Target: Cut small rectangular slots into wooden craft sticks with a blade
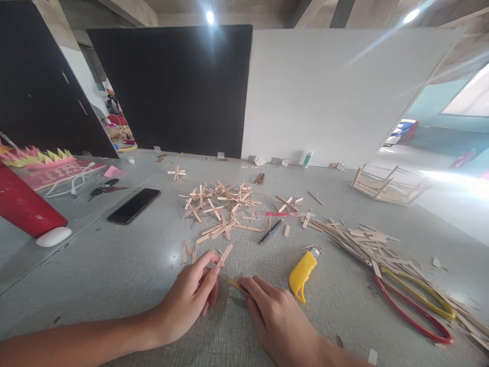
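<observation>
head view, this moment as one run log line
left hand: holds wooden stick; right hand: holds thin strip; yellow cutter: on table, unheld

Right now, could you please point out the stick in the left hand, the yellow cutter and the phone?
Stick (225,255), head view: middle.
Yellow cutter (303,270), head view: handle.
Phone (134,206), head view: screen.

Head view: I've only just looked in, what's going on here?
A person's left hand pinches a small wooden stick, while the right hand holds a thin yellowish piece, partly hidden by the fingers. The two pieces are apart. Beyond the hands lie crossed wooden sticks in a loose cluster. A yellow cutter lies beside the right hand, with a pen farther off.
</observation>
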The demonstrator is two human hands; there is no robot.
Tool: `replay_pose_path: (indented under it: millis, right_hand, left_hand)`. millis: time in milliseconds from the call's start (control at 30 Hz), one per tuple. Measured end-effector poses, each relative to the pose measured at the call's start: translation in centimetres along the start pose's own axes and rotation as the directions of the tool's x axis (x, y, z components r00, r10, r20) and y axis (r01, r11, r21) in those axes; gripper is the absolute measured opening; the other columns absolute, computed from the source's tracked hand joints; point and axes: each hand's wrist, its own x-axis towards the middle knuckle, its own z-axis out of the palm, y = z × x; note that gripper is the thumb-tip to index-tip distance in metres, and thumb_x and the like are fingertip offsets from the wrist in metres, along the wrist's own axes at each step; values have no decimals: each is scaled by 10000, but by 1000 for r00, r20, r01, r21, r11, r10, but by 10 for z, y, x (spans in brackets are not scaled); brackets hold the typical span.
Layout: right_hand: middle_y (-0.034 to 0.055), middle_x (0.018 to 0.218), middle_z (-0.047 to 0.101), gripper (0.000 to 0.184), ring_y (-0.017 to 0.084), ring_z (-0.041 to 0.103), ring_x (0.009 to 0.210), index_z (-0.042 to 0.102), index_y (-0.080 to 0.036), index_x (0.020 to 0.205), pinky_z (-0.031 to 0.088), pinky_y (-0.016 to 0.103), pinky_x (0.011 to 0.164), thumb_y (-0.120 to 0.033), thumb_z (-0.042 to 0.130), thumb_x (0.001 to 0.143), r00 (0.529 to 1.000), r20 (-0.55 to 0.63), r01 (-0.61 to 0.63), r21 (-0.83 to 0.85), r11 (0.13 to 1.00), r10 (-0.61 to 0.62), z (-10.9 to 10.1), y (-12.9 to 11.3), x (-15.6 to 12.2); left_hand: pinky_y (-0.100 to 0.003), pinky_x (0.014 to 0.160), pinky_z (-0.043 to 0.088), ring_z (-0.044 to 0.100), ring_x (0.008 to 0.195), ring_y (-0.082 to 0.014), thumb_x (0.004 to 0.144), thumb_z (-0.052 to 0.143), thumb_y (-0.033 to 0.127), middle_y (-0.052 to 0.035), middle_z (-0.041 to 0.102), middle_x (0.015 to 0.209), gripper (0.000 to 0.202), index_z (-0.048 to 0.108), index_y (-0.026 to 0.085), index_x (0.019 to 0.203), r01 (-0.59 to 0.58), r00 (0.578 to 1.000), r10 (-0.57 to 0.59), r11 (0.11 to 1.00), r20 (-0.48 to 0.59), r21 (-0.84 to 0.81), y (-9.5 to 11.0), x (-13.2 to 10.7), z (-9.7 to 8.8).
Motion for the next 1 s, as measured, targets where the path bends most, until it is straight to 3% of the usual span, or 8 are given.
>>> replay_pose_path:
  millis: [1000]
  right_hand:
    - [15,871,622,242,174,637,650,582,-203,1108,509,282,592,-68,411,1003,1000,-8,29,-8,1000,-29,2,2,-1]
  left_hand:
    - [-210,461,396,466,467,-106,1062,375,538,81,518,613,323,494,239,1030,4,1000,-4,1000,-1,-11,-4,2,0]
